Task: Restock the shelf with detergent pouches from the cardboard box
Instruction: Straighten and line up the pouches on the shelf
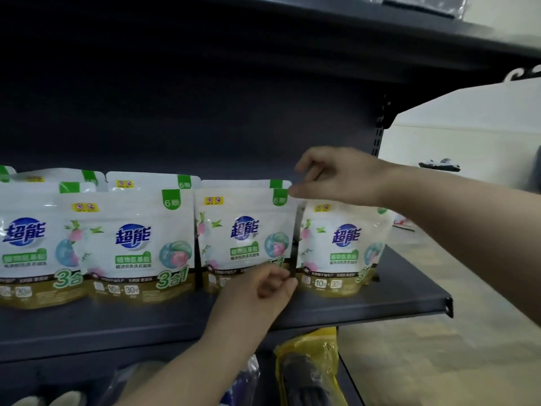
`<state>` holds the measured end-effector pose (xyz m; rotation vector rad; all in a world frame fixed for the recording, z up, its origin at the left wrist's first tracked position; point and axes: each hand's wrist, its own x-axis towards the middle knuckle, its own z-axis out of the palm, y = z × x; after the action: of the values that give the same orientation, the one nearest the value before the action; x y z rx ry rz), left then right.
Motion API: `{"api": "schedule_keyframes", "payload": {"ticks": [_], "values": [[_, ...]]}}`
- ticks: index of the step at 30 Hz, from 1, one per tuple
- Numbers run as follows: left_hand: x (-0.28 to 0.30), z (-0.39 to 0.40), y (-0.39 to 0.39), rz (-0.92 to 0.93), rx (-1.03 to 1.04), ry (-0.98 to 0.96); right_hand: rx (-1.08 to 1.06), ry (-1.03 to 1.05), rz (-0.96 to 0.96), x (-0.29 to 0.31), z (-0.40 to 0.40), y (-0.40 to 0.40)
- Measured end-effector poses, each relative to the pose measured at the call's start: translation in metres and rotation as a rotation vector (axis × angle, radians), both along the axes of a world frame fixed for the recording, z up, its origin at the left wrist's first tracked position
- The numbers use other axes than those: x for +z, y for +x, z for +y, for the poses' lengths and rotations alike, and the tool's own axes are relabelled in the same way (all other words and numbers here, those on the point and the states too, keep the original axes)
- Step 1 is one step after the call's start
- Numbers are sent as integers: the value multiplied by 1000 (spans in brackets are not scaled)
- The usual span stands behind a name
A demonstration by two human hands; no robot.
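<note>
Flanked by standing neighbours on dark shelf [336, 309]: third detergent pouch [244, 230] pinched top by right hand [342, 177], bottom by left hand [257, 291].

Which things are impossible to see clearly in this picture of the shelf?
- Cardboard box: outside the head view.
- Rightmost pouch: top hidden by the right hand.
- Third pouch: lower corner hidden by the left hand.
- Leftmost pouch: cut by the left edge.
- Small print: too blurred.

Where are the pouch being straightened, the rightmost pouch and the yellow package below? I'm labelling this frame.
Pouch being straightened [244, 230]: head view, on its blue logo.
Rightmost pouch [345, 235]: head view, on its blue logo.
Yellow package [319, 342]: head view, on its yellow top, under the shelf.
</note>
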<state>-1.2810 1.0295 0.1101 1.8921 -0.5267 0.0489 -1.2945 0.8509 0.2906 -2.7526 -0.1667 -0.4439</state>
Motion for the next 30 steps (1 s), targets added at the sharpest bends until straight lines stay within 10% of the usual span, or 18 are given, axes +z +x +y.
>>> {"api": "schedule_keyframes", "payload": {"ticks": [10, 30], "values": [[-1, -67, -8, -23, -109, 186, -148, -442, 117, -23, -51, -21], [2, -74, 6, -13, -194, 238, -5, -305, 178, -19, -48, -12]]}}
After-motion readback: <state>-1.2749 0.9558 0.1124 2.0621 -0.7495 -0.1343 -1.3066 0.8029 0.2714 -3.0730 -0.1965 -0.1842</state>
